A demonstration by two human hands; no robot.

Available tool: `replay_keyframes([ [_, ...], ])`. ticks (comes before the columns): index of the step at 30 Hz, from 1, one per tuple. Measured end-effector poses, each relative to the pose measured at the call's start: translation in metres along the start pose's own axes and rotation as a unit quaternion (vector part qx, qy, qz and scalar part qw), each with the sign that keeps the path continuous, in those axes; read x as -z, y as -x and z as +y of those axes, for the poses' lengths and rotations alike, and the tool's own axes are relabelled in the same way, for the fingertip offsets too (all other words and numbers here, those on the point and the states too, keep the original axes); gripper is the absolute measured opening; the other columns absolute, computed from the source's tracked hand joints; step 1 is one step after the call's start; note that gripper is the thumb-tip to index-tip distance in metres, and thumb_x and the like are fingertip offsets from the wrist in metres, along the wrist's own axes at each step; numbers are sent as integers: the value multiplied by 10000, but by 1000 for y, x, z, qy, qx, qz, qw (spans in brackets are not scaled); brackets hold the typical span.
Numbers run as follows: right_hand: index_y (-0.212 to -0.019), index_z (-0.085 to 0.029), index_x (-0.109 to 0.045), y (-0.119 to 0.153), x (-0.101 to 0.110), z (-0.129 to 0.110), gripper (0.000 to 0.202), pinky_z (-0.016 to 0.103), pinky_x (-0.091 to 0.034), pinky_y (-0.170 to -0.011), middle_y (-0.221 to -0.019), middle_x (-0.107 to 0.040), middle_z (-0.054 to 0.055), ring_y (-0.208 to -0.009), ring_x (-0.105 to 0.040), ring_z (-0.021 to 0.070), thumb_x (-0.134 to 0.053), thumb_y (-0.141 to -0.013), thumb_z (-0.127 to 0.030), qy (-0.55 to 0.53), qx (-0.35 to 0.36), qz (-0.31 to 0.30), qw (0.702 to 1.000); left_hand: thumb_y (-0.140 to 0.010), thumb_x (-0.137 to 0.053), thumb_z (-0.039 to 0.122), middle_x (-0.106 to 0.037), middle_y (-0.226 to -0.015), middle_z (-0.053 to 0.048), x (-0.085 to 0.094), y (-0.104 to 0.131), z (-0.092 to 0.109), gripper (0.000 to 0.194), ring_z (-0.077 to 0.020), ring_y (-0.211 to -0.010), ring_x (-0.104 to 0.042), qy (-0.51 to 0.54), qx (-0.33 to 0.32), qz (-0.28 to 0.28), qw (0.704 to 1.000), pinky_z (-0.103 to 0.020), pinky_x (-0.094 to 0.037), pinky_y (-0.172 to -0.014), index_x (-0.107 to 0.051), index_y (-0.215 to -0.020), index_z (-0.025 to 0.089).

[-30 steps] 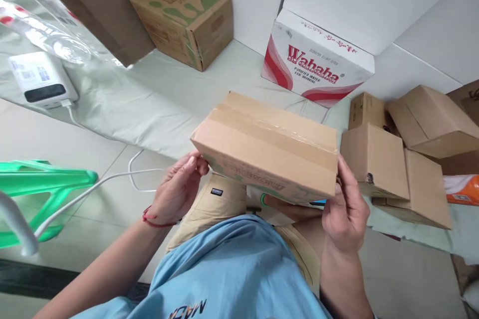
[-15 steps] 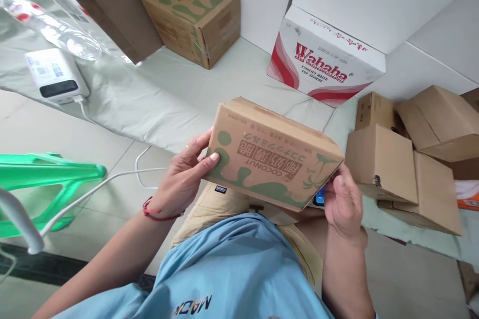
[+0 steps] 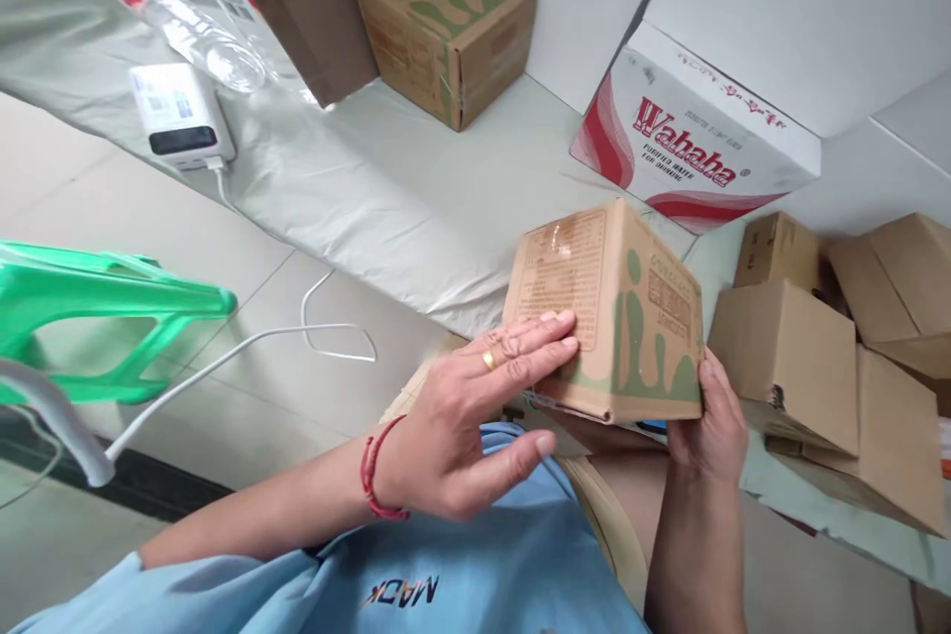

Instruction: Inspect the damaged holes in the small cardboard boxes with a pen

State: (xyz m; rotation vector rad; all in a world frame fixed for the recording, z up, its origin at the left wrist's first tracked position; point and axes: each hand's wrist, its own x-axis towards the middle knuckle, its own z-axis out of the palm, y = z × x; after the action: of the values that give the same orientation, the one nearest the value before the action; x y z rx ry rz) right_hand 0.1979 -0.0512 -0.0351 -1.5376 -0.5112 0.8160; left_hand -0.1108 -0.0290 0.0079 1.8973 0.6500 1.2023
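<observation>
A brown cardboard box (image 3: 594,317) with green drip print and a coconut label is held tilted above my lap. My right hand (image 3: 709,426) grips its right end from below and behind, with part of the fingers hidden by the box. My left hand (image 3: 482,406), with a gold ring and a red cord at the wrist, lies with straight fingers against the box's printed side panel. Its thumb stands away from the box. A blue-lit screen (image 3: 652,426) peeks out under the box, mostly covered.
On the green-grey sheet stand a matching coconut box (image 3: 453,30), a white-and-red Wahaha carton (image 3: 690,139) and several plain cardboard boxes (image 3: 802,367). A white power bank (image 3: 182,114) with a cable and clear plastic bottles (image 3: 185,30) lie at left. A green plastic stool (image 3: 111,307) stands on the floor.
The box has turned, so its printed side panel now faces my left hand. My left hand let go of the left edge and moved onto that panel. The view shifted left.
</observation>
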Motion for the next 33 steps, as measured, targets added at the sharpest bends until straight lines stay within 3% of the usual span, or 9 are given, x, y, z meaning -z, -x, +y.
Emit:
replay_keyframes([
  [6, -1289, -200, -781, 11, -3, -7, 542, 544, -436, -1273, -1312, -789, 95, -1346, -685, 298, -699, -938, -604, -45, 16, -56, 997, -906, -821, 204, -527, -1688, -137, 4, -1, -14, 830, -282, -1580, -514, -27, 3, 26, 999, -429, -421, -1345, -483, -1663, 234],
  [9, -1325, -209, -775, 22, -3, -13, 585, 590, -403, -1294, -1387, -761, 117, -1429, -638, 338, -580, -1007, -660, -61, 60, -89, 992, -894, -844, 165, -581, -1653, -69, 13, 7, -32, 781, -274, -1571, -519, 49, 78, 113, 989, -431, -418, -1339, -556, -1605, 313],
  [12, -1390, -246, -753, 37, -1, -19, 537, 637, -382, -1302, -1515, -695, 118, -1528, -552, 379, -589, -1020, -598, -42, 153, -145, 977, -869, -880, 231, -724, -1451, -16, 23, 13, -51, 620, -236, -1345, -673, 165, 182, 206, 947, -357, -562, -1150, -677, -1444, 344],
  [17, -1695, -374, -430, 71, -13, -32, 772, 686, -261, -1354, -1807, -347, 46, -1693, -274, 396, -711, -979, -442, 170, 356, -266, 879, -771, -901, 321, -764, -1320, -23, 31, 20, -69, 504, -268, -1242, -674, 276, 281, 268, 879, -381, -573, -1070, -748, -1251, 293],
  [22, -1787, -325, -99, 80, -25, -38, 1138, 640, -258, -1375, -1873, -84, 28, -1730, -135, 374, -810, -900, -374, 275, 490, -310, 767, -743, -843, 259, -783, -1287, -11, 33, 26, -63, 481, -253, -1195, -695, 308, 314, 297, 848, -400, -573, -1110, -775, -1218, 290],
  [24, -1781, -366, -131, 73, -19, -37, 1171, 647, -293, -1360, -1872, -104, 30, -1727, -147, 386, -858, -863, -374, 263, 474, -322, 776, -751, -814, 279, -797, -1233, -23, 37, 24, -58, 447, -265, -1183, -705, 303, 301, 306, 851, -424, -572, -1133, -792, -1198, 261],
  [28, -1718, -389, -344, 51, 8, -32, 1140, 590, -439, -1278, -1776, -393, 95, -1639, -394, 388, -956, -757, -413, 230, 338, -316, 856, -763, -783, 394, -810, -948, -70, 47, 17, -43, 390, -325, -1125, -748, 302, 254, 277, 876, -498, -575, -1156, -841, -1096, 200],
  [31, -1625, -283, -506, 34, 29, -25, 1019, 445, -603, -1055, -1457, -709, 128, -1306, -704, 323, -964, -733, -464, 229, 266, -248, 903, -791, -779, 431, -836, -943, -107, 50, 16, -26, 421, -393, -1203, -748, 304, 229, 240, 893, -589, -570, -1166, -866, -1131, 199],
  [33, -1447, -250, -663, 26, 40, -20, 812, 388, -626, -886, -1202, -801, 94, -1037, -761, 281, -950, -736, -518, 220, 279, -192, 915, -826, -782, 418, -853, -1079, -102, 49, 17, -15, 424, -420, -1316, -710, 294, 223, 214, 904, -618, -571, -1165, -861, -1211, 260],
])
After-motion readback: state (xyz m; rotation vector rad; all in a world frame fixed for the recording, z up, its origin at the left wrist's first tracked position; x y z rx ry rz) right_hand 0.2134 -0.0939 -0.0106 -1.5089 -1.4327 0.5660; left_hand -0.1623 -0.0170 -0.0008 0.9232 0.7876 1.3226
